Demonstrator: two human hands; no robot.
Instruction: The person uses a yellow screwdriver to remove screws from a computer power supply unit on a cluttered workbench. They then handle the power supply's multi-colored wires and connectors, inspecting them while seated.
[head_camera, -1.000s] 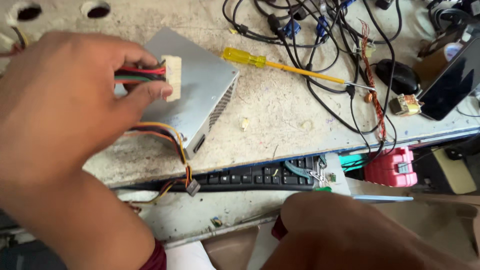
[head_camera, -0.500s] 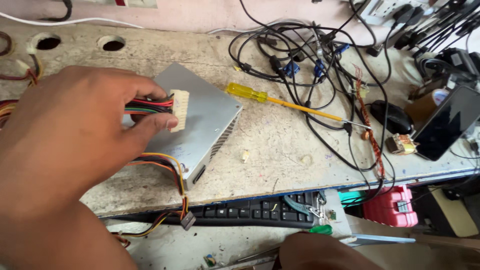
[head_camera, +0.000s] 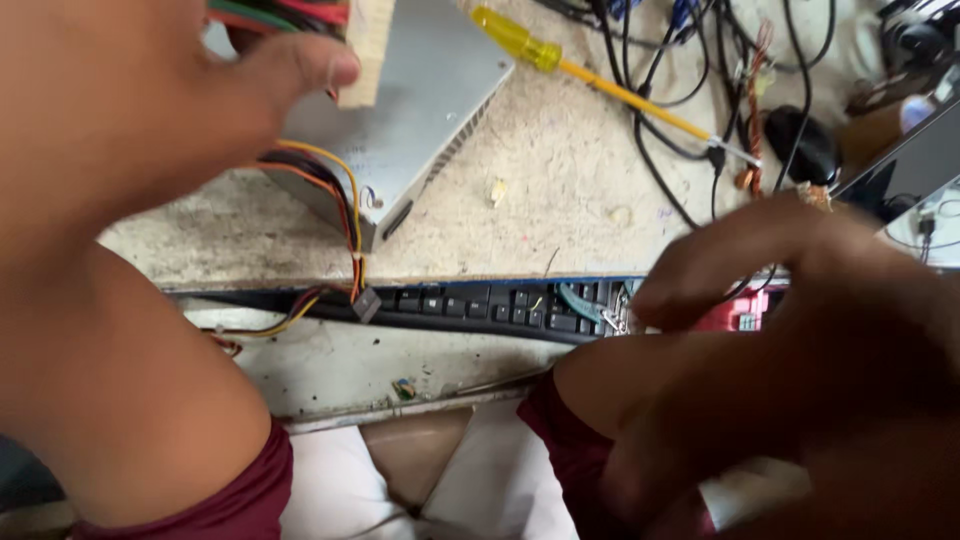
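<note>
Over the surface (head_camera: 560, 200), metal box (head_camera: 420, 110) lying flat with wires trailing off its edge, left hand (head_camera: 130, 110) pinched on the connector (head_camera: 365, 50) above it, nothing plugged yet; right hand (head_camera: 800, 330) loose, empty; screwdriver (head_camera: 590, 75) untouched.

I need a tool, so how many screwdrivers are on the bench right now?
1. A yellow-handled screwdriver lies on the bench right of the grey metal box. The hands and cables may hide others.
</note>
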